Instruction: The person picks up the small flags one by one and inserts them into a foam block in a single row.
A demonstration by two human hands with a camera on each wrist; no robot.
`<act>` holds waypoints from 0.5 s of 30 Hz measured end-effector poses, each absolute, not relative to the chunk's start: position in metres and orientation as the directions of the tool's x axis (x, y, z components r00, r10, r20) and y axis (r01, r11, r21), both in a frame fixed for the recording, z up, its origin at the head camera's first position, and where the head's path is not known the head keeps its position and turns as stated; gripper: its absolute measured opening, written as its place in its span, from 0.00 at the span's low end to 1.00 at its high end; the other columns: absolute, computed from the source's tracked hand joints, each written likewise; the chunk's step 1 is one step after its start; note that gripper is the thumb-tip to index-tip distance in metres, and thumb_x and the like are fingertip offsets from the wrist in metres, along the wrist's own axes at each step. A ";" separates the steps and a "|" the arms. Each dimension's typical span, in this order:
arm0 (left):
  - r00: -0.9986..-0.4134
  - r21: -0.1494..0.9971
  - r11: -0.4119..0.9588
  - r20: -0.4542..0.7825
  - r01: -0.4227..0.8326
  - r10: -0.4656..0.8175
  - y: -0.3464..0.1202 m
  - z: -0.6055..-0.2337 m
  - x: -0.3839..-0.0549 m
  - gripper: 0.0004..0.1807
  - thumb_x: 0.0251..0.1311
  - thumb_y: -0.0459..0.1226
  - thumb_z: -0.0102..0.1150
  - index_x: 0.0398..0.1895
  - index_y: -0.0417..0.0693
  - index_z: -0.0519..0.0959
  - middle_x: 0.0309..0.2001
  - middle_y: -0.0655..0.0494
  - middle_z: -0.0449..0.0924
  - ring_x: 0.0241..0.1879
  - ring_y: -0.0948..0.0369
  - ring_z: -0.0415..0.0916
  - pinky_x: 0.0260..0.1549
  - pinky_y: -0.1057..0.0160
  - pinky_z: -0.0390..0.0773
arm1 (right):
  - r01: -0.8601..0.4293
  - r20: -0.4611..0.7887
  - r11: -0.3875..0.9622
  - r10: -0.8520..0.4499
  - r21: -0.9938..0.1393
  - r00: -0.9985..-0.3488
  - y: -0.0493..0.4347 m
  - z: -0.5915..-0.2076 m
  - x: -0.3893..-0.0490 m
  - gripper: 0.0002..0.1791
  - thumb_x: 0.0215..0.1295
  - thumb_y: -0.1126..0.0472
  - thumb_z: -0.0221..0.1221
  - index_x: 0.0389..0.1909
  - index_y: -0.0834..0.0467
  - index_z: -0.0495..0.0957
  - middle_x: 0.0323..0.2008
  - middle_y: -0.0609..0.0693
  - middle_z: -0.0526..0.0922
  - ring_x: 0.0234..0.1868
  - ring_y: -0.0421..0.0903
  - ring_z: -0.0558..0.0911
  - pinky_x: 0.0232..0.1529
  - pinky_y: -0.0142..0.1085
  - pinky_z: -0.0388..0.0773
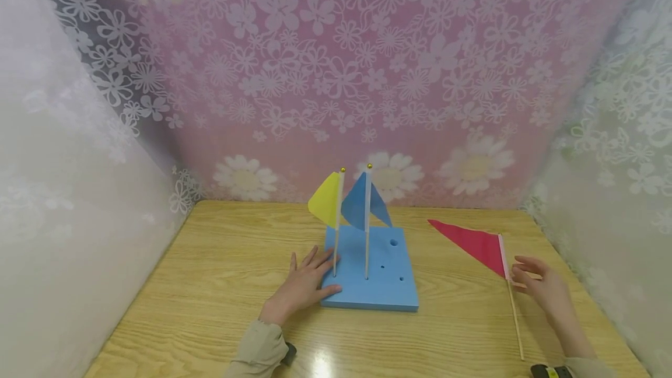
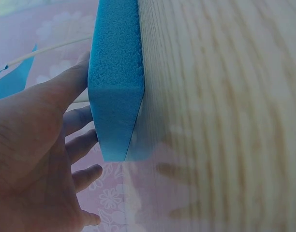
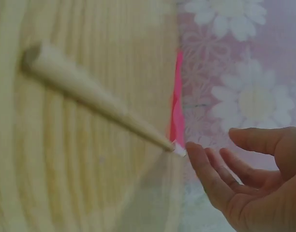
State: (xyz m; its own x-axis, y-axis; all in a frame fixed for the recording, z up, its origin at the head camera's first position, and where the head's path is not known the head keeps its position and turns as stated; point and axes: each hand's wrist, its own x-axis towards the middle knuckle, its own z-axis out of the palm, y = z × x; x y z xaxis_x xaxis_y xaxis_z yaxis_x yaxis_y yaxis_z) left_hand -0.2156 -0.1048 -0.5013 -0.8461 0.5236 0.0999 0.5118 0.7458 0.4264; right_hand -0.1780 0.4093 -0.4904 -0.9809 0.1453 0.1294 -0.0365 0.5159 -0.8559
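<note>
A blue foam block (image 1: 371, 296) lies on the table. In it stand a yellow flag (image 1: 325, 200) and a blue flag (image 1: 354, 203) on thin wooden sticks. My left hand (image 1: 301, 286) rests on the block's left edge with fingers spread, beside the yellow flag's stick. The left wrist view shows the thumb and some fingers of that hand (image 2: 39, 130) against the foam. A red pennant flag (image 1: 480, 247) lies on the table at the right. My right hand (image 1: 546, 287) is beside its white sleeve, thumb and fingers apart; whether a fingertip touches it, I cannot tell.
The wooden table (image 1: 220, 308) ends at a pink flowered backdrop (image 1: 325, 74), with pale flowered sheets at both sides. Several holes, one larger than the others (image 1: 394, 242), show in the right part of the block's top.
</note>
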 end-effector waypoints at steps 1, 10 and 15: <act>-0.846 0.424 0.747 0.100 0.512 0.523 -0.105 -0.501 -0.216 0.38 0.69 0.56 0.59 0.78 0.54 0.65 0.79 0.50 0.56 0.79 0.39 0.45 0.66 0.21 0.38 | -0.006 0.095 0.525 0.144 -0.851 -0.985 0.412 -0.491 -0.178 0.22 0.76 0.64 0.56 0.63 0.75 0.69 0.41 0.41 0.84 0.32 0.31 0.85 0.34 0.33 0.87; -0.844 0.417 0.749 0.097 0.516 0.527 -0.105 -0.503 -0.217 0.38 0.69 0.57 0.58 0.78 0.55 0.64 0.79 0.50 0.55 0.79 0.40 0.45 0.66 0.20 0.39 | 0.211 -0.201 0.537 0.078 -0.817 -0.976 0.422 -0.492 -0.187 0.31 0.72 0.69 0.56 0.62 0.89 0.57 0.40 0.63 0.84 0.30 0.40 0.86 0.36 0.37 0.87; -0.846 0.421 0.748 0.101 0.513 0.524 -0.106 -0.503 -0.216 0.38 0.69 0.57 0.59 0.78 0.55 0.64 0.79 0.51 0.55 0.79 0.40 0.45 0.66 0.20 0.39 | 0.263 -0.260 0.596 0.093 -0.759 -0.961 0.417 -0.494 -0.191 0.31 0.64 0.68 0.65 0.56 0.87 0.63 0.38 0.63 0.81 0.27 0.44 0.86 0.32 0.38 0.87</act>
